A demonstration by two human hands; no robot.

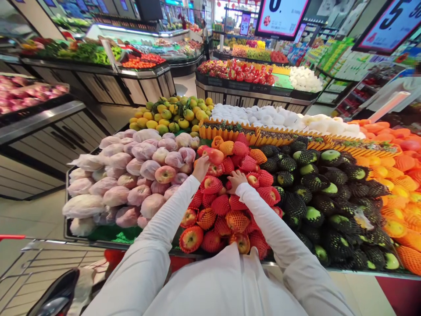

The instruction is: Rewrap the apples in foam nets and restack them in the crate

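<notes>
My left hand point(201, 168) is closed around the side of a bare red apple point(215, 156) at the upper part of the red apple heap. To its right, my right hand point(237, 179) lies over the same heap with its fingers spread, touching apples beside a dark gap. Its fingertips are partly hidden among the fruit. Around both hands are several red apples in red foam nets point(221, 204), and some in orange foam nets point(237, 221). A netted apple point(211, 184) sits between my two wrists.
Left of the heap lie pale bagged apples point(115, 175); right of it, green apples in black nets point(314, 215), then orange fruit point(394, 210). Behind are yellow-green citrus point(174, 112), white-wrapped fruit point(263, 116) and an orange divider point(289, 134). A wire cart point(29, 267) stands at lower left.
</notes>
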